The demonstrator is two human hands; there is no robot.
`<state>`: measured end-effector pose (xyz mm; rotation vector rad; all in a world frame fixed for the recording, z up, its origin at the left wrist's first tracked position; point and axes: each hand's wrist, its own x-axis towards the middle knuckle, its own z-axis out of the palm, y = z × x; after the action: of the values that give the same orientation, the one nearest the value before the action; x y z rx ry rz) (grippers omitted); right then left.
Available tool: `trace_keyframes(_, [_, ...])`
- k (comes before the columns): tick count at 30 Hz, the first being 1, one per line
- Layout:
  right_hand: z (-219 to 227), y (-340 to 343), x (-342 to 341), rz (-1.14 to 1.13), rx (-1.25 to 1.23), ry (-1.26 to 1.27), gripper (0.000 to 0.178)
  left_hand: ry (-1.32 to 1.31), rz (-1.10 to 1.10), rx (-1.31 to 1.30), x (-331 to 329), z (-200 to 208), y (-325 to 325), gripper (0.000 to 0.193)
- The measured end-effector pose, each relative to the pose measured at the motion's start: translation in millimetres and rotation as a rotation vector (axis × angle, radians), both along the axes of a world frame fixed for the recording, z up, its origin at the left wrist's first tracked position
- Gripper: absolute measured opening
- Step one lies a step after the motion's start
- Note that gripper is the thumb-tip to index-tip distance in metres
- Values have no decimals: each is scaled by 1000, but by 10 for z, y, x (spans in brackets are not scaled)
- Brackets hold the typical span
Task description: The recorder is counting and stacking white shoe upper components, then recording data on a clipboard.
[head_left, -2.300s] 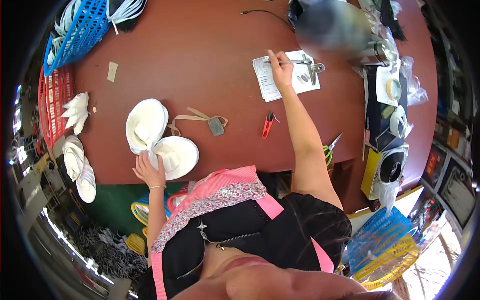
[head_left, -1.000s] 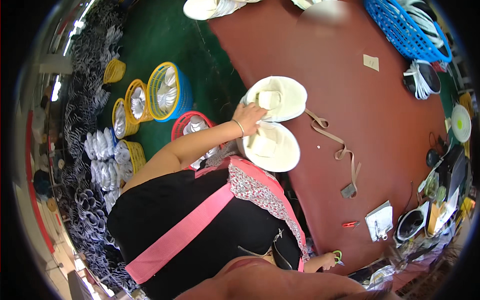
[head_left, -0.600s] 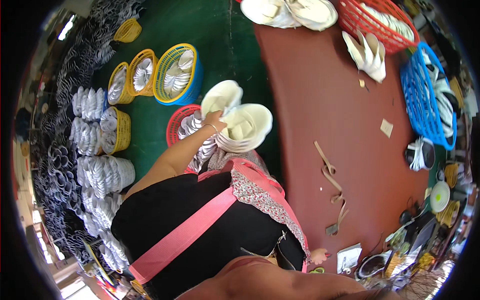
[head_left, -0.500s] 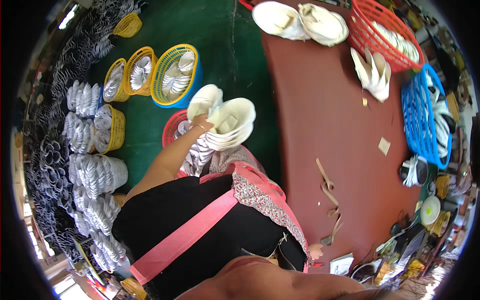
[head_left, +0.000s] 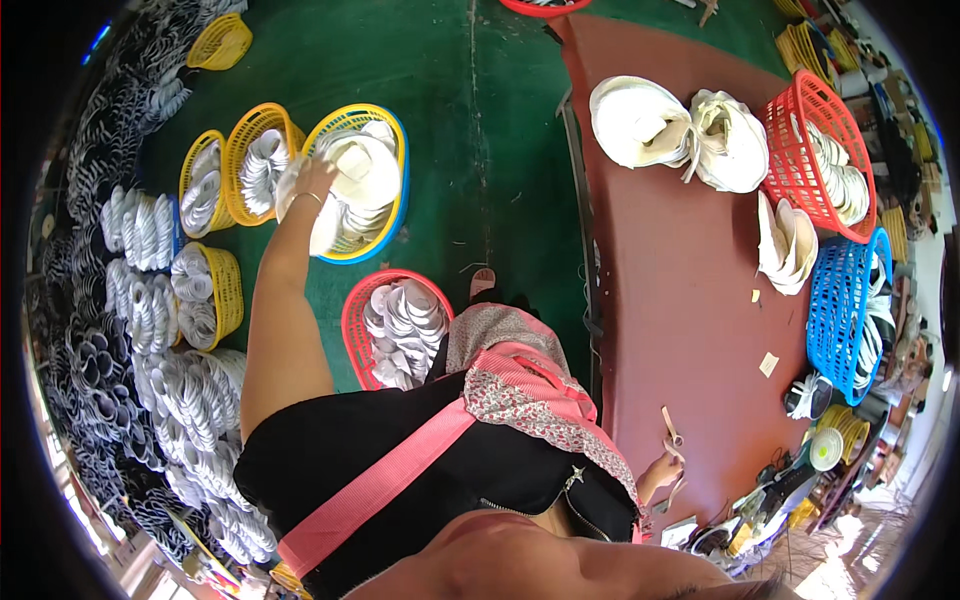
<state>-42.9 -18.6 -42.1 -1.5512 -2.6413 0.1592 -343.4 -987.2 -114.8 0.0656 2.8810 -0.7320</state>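
Observation:
My left hand (head_left: 318,182) is stretched out over a basket (head_left: 402,200) with a yellow inside and a blue outside. It grips a stack of white, cupped, shell-like pieces (head_left: 362,172) by the edge. Part of the stack shows on either side of the hand, and its left part is blurred. More white pieces lie in this basket beneath. On the brown table, my right hand (head_left: 662,472) is beside a curled tan strip (head_left: 672,424) and partly covers it. Its fingers are too small and shaded to show whether they hold the strip.
A pink-red basket (head_left: 346,330) of white pieces stands on the green floor near my body. Yellow baskets (head_left: 238,205) and tall white stacks (head_left: 190,400) line the left. The brown table (head_left: 690,330) carries white cups (head_left: 640,122), a red basket (head_left: 815,100) and a blue basket (head_left: 835,330).
My left hand has carried the white stack forward and left, from above the pink-red basket to the yellow-and-blue one. My right hand has come further over the table, onto the tan strip.

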Motion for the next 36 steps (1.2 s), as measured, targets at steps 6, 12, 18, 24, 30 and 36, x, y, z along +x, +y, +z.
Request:
trace_keyframes(6, [-228, -364, -355, 131, -157, 82, 42, -190, 320, 768, -546, -644, 167, 43])
trace_keyframes(12, [-515, -782, -409, 200, -241, 167, 30, -388, 113, 1359, -1154, -538, 2569, 31])
trace_keyframes(18, [-437, -1267, -470, 262, -232, 202, 24, -57, -486, 1533, -2030, 896, 4618, 29])
trace_keyframes(24, [-555, -1089, 79, 83, -270, 289, 17, 577, -683, 1172, -3352, 998, 5821, 36])
trace_keyframes(30, [-590, -709, 212, -59, -316, 377, 15, 327, -889, 1246, -2747, 1031, 6567, 8])
trace_keyframes(36, [-872, -302, 106, -249, -979, 749, 25, -510, -142, 1112, -2304, 325, 8390, 98])
